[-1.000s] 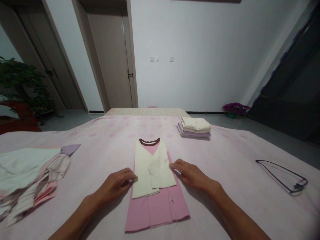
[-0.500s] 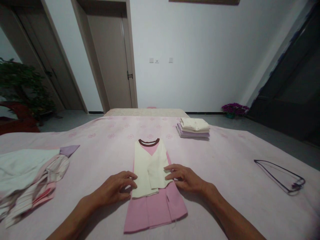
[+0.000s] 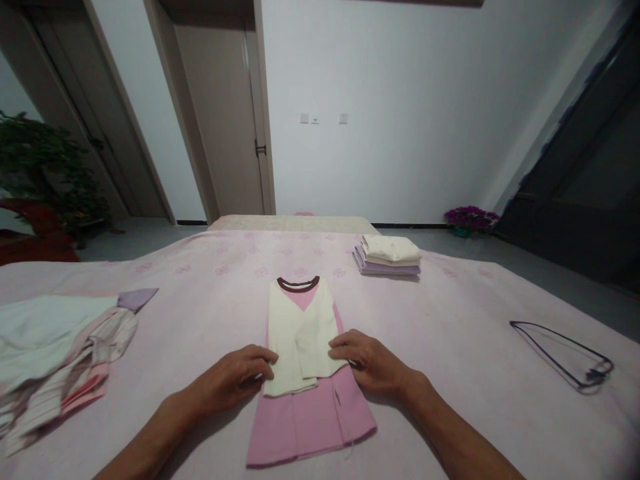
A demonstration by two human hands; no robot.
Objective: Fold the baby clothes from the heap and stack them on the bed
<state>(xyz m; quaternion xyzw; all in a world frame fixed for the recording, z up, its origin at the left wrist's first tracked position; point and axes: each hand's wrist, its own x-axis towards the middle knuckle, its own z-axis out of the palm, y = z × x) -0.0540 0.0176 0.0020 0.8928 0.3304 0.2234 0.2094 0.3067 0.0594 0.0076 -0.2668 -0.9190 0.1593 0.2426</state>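
Observation:
A child's dress [image 3: 310, 427] lies flat in front of me, pink in the skirt, with a dark brown collar at the far end. Its cream sleeves [image 3: 315, 340] are folded inward across the front and overlap in the middle. At the left edge, near the sleeve cuff, my left hand [image 3: 243, 375] has its fingertips on top of the fabric and the thumb tucked low, closed on the edge. Opposite it, my right hand [image 3: 367, 363] grips the right edge, fingers over the cream sleeve and thumb hidden beneath.
A folded stack of cream and lilac clothes [image 3: 390, 257] sits at the back right. Loose clothes [image 3: 65, 347] are heaped at the left. A dark looped wire hanger-like object [image 3: 560, 353] lies at the right. Everything rests on a pink patterned cloth [image 3: 210, 313].
The fingers of both hands have drawn together at the dress edges, and the thumbs have gone under or out of sight. The dress has barely moved.

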